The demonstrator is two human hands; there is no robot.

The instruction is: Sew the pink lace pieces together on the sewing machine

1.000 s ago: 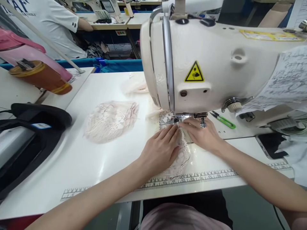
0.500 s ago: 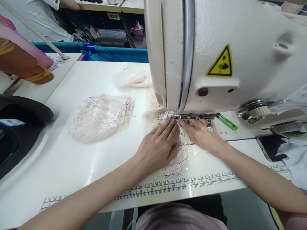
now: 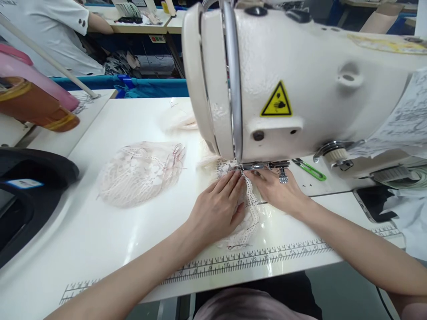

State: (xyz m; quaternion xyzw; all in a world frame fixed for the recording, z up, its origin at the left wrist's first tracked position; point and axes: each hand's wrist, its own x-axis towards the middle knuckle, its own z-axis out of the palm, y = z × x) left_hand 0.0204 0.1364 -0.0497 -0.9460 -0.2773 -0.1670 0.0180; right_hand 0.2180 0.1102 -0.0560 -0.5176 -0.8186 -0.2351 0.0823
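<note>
White lace fabric with a dotted trim (image 3: 251, 211) lies under the sewing machine (image 3: 267, 89) and runs toward the table's front edge. My left hand (image 3: 218, 202) rests flat on it, fingers together and stretched toward the presser foot (image 3: 255, 166). On the lace's right side is my right hand (image 3: 278, 189), its outstretched fingers reaching the trim's edge beside the foot. The metal attachment partly covers those fingers. Both hands press from above, and the needle point is hidden. More sheer pale fabric (image 3: 182, 120) lies behind and left of the machine head.
A separate lace piece with loose reddish threads (image 3: 143, 173) lies left. Right are a green cutter (image 3: 310, 170) and a phone (image 3: 373, 202). A printed ruler (image 3: 240, 262) lines the front edge. Bottles (image 3: 40, 104) and a black object (image 3: 30, 191) stand left; a person (image 3: 50, 35) sits beyond.
The view has shifted, so the machine head appears lower and further left, with more of its top showing. Both hands keep nearly the same place on the lace.
</note>
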